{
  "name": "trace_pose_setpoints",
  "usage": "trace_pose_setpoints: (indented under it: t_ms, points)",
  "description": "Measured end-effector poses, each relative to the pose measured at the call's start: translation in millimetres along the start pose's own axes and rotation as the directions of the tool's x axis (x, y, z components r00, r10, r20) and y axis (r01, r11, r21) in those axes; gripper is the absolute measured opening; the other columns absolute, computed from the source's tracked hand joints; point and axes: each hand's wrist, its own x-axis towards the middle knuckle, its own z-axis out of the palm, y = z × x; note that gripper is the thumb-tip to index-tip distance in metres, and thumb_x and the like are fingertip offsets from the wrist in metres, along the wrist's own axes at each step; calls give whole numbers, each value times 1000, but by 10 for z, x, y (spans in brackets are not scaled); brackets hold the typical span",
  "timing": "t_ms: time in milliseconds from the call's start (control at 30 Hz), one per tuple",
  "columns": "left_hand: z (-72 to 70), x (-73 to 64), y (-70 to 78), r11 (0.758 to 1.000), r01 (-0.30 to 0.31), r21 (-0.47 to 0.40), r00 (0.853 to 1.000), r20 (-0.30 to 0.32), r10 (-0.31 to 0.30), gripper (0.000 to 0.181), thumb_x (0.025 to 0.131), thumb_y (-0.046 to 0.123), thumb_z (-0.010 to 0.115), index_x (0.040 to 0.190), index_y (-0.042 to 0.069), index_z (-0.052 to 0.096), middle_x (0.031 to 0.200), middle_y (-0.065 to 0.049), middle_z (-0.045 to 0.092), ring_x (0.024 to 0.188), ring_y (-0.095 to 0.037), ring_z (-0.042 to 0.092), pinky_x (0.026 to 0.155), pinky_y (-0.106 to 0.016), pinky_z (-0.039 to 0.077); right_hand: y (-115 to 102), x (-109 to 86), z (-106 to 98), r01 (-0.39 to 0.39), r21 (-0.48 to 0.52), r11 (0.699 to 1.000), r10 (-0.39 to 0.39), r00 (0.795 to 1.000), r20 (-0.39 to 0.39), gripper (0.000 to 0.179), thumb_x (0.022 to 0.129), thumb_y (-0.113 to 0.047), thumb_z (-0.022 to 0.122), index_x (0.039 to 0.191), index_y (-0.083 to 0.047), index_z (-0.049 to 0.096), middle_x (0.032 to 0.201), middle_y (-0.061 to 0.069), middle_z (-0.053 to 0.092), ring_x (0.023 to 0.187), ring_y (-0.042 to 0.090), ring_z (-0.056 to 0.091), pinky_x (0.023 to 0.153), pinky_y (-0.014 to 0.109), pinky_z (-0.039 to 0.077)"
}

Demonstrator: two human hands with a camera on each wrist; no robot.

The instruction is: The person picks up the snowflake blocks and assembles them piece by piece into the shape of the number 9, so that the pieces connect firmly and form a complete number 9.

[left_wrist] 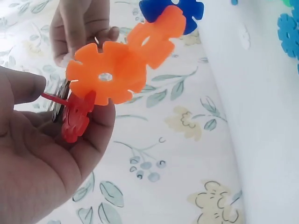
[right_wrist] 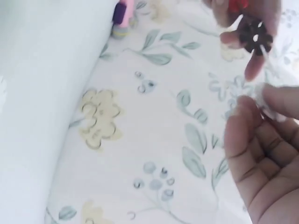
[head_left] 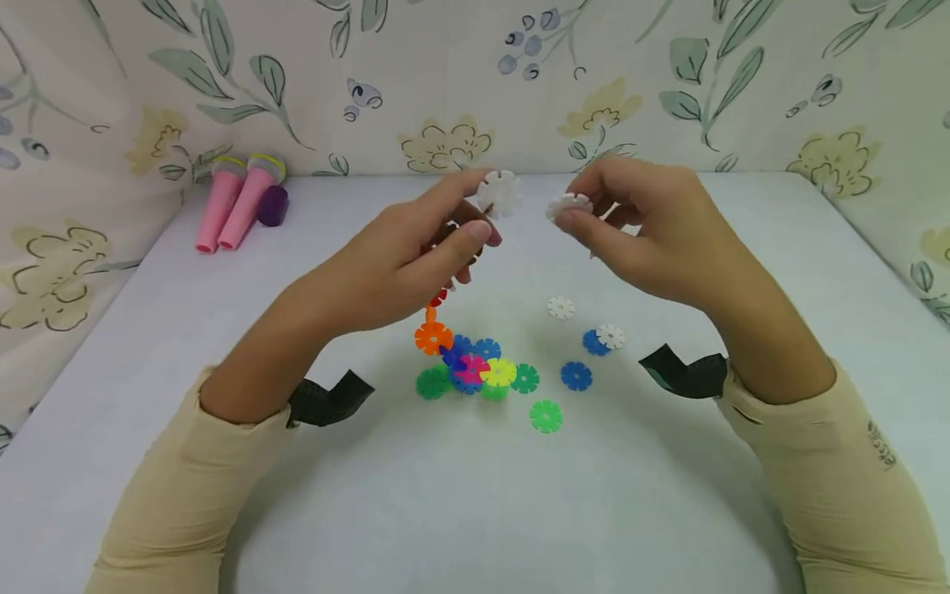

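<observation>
My left hand point(head_left: 378, 264) holds up a chain of notched plastic discs. In the left wrist view its red discs point(left_wrist: 77, 120) are between thumb and fingers, joined to an orange disc point(left_wrist: 88, 70), a second orange disc point(left_wrist: 163, 35) and a dark blue one point(left_wrist: 190, 11). A dark brown disc point(right_wrist: 250, 39) shows in the right wrist view. At the chain's top stands a white disc point(head_left: 500, 198), upright. My right hand point(head_left: 653, 231) pinches another white disc point(head_left: 570, 203) between thumb and fingers, a small gap away from the first.
Below the hands, loose discs lie on the white table point(head_left: 475, 511): a green one point(head_left: 547, 425), a blue one point(head_left: 576, 369), white ones and several more. Two pink toy microphones point(head_left: 245, 206) and a purple piece point(head_left: 273, 206) lie at back left, by the floral cloth point(head_left: 445, 82).
</observation>
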Motion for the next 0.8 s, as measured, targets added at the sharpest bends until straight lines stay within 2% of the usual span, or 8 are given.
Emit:
trace_pose_setpoints:
  t_ms: [100,233,300,333,367,433,600,800]
  points:
    - [-8,0,-23,998,-36,-45,999,18,37,46,105,15,52,149,9,39,115,0,64,91,-14,60,70,-34,54,-78,12,-4,12,201,979,-8,1000,-19,21,96,4,62,116,9,59,85,6,69,70,17,64,64,24,55]
    - [15,4,-39,994,-101,-41,995,6,101,46,100,12,63,142,5,46,114,0,67,91,-11,64,73,-33,54,-103,20,29,-37,508,860,25,999,30,23,99,8,52,120,12,58,83,18,64,66,28,61,56,31,55]
    - [30,8,-37,992,-121,-29,993,-1,121,43,98,11,67,137,3,49,113,0,69,91,-10,66,74,-32,54,-90,16,46,-89,591,802,69,996,56,21,100,7,50,117,11,61,86,23,62,67,31,59,56,32,55]
    - [35,9,-32,992,-124,-26,992,-8,124,43,96,11,68,135,3,51,112,1,69,89,-9,66,73,-32,54,-78,16,56,-107,602,791,86,994,63,20,100,6,51,115,10,64,87,24,62,67,31,59,56,32,54]
    - [39,10,-32,992,-127,-21,992,-17,126,42,95,11,70,133,3,53,111,1,70,88,-9,66,72,-31,54,-72,14,62,-124,589,799,105,992,68,19,99,5,53,113,8,65,86,23,62,66,31,59,56,31,54]
    - [41,12,-29,991,-135,-13,990,-30,135,42,94,11,72,131,4,55,110,2,70,89,-8,66,71,-31,54,-68,14,77,-121,519,846,105,993,60,17,97,2,59,111,4,69,86,19,62,65,28,59,57,29,53]
    - [38,17,-23,991,-130,-44,991,-49,127,48,89,10,77,133,4,57,109,1,70,95,-8,67,79,-29,56,-93,18,115,-52,346,937,63,998,-23,8,93,0,68,98,0,73,77,10,62,57,20,57,51,27,49]
    - [9,5,4,979,-68,-190,996,-65,57,48,93,3,69,138,5,51,108,-4,70,97,-14,68,85,-34,57,-124,25,88,-53,334,941,95,989,-111,6,93,0,67,91,5,71,75,13,64,54,20,55,48,26,46]
